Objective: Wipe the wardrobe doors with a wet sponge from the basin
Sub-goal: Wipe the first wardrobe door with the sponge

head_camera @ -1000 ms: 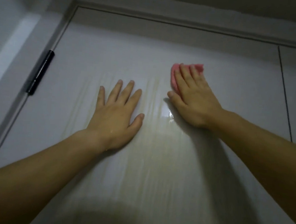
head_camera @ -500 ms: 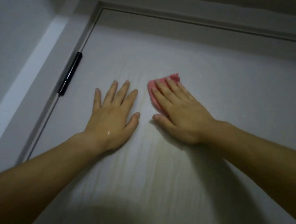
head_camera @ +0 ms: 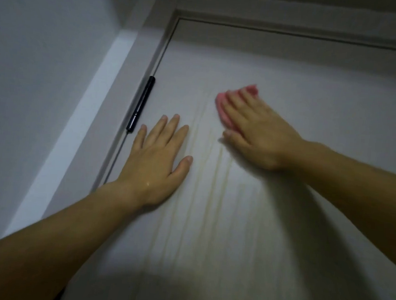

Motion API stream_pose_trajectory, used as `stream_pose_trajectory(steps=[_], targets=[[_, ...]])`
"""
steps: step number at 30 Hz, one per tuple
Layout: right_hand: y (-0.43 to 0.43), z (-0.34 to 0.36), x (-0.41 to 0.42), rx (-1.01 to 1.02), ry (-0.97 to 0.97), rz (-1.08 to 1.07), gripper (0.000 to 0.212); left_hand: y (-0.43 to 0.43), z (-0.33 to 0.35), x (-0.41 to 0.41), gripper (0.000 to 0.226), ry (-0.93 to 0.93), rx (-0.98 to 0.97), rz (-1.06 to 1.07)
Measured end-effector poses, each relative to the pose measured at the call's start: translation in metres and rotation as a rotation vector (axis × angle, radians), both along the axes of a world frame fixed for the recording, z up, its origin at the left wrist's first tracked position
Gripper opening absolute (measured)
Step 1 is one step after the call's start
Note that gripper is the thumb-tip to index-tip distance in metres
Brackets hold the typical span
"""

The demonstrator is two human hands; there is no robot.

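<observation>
A white wardrobe door (head_camera: 313, 92) fills most of the view, with thin wet streaks running down its middle. My right hand (head_camera: 257, 128) presses a pink sponge (head_camera: 221, 102) flat against the door near its upper part; only the sponge's left edge and top corner show past my fingers. My left hand (head_camera: 159, 158) lies flat on the door with fingers spread, lower and to the left of the sponge, holding nothing. The basin is out of view.
A black hinge (head_camera: 141, 106) sits on the door's left edge, just left of my left hand. The white frame (head_camera: 295, 18) runs along the top and left. A plain wall (head_camera: 34, 68) stands at the left.
My right hand has slid the sponge leftward across the door, close beside my left hand. The view has turned left, bringing the hinge and wall further in. My left hand stays planted.
</observation>
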State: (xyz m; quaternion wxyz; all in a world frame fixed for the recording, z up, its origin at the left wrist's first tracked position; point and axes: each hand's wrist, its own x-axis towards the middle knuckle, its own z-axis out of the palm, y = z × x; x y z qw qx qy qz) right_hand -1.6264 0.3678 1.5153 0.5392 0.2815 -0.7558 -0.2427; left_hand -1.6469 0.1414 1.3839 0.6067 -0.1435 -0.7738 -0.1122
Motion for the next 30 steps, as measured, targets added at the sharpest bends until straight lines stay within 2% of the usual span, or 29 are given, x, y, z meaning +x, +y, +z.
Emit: stream_pose_trajectory(steps=[3,8,10,12,14,17,19,24,26,28,30], targets=[[-0.023,0.015,-0.004,-0.148,0.0,0.013,0.076,-0.006,-0.003,-0.002,0.074,0.036,0.033,-0.033],[-0.049,-0.018,-0.01,0.159,-0.03,0.052,0.075,-0.026,-0.028,-0.011,0.073,0.054,0.087,-0.003],[-0.059,0.006,-0.012,0.102,-0.001,0.045,0.076,-0.032,-0.035,-0.012,0.073,0.062,0.077,-0.001],[-0.071,0.029,-0.013,-0.048,0.009,0.036,0.077,-0.035,-0.04,-0.013,0.072,0.064,0.083,0.0],[-0.088,0.024,-0.015,-0.085,-0.014,0.041,0.073,-0.038,-0.045,-0.014,0.071,0.064,0.088,-0.014],[-0.103,-0.023,-0.016,0.158,-0.021,0.079,0.071,-0.04,-0.057,-0.013,0.071,0.041,0.104,-0.058],[-0.103,-0.029,-0.015,0.229,-0.04,0.087,0.069,-0.041,-0.067,-0.013,0.071,0.028,0.123,-0.074],[-0.119,-0.004,-0.018,-0.028,-0.028,0.069,0.072,-0.041,-0.077,-0.012,0.071,0.028,0.144,-0.125],[-0.125,-0.028,-0.02,0.062,-0.014,0.092,0.075,-0.041,-0.084,-0.011,0.07,0.018,0.154,-0.149],[-0.12,-0.056,-0.02,0.255,-0.031,0.104,0.076,-0.041,-0.095,-0.01,0.069,0.002,0.152,-0.148],[-0.111,-0.06,-0.02,0.333,-0.037,0.091,0.075,-0.041,-0.104,-0.01,0.07,-0.007,0.147,-0.138]])
